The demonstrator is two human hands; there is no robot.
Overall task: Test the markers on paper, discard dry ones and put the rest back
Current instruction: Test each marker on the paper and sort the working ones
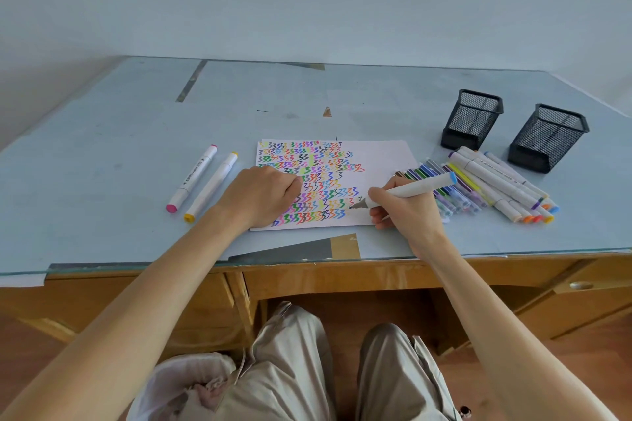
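Right hand: the right hand (pixel 407 207), right of centre in the frame, grips a white marker with a light-blue end cap (pixel 410 190), fingers curled round the barrel, its dark tip touching the paper's lower right area.
Left hand: the left hand (pixel 263 193), at centre frame, rests on the paper as a loose fist, fingers curled under; whether it holds anything cannot be told.
Paper: a white sheet (pixel 383 161) lies flat on the glass-topped desk (pixel 102 154), its left and middle covered in rows of multicoloured zigzag marks.
Set-aside markers: a pink-capped marker (pixel 192 178) and a yellow-capped marker (pixel 212 186) lie side by side left of the sheet.
Marker pile: thin coloured pens and thick white markers (pixel 492 186) lie heaped just right of the sheet.
Containers: two black mesh pen holders (pixel 472 120) (pixel 547 138) stand upright at upper right, behind the pile; nothing shows above their rims.
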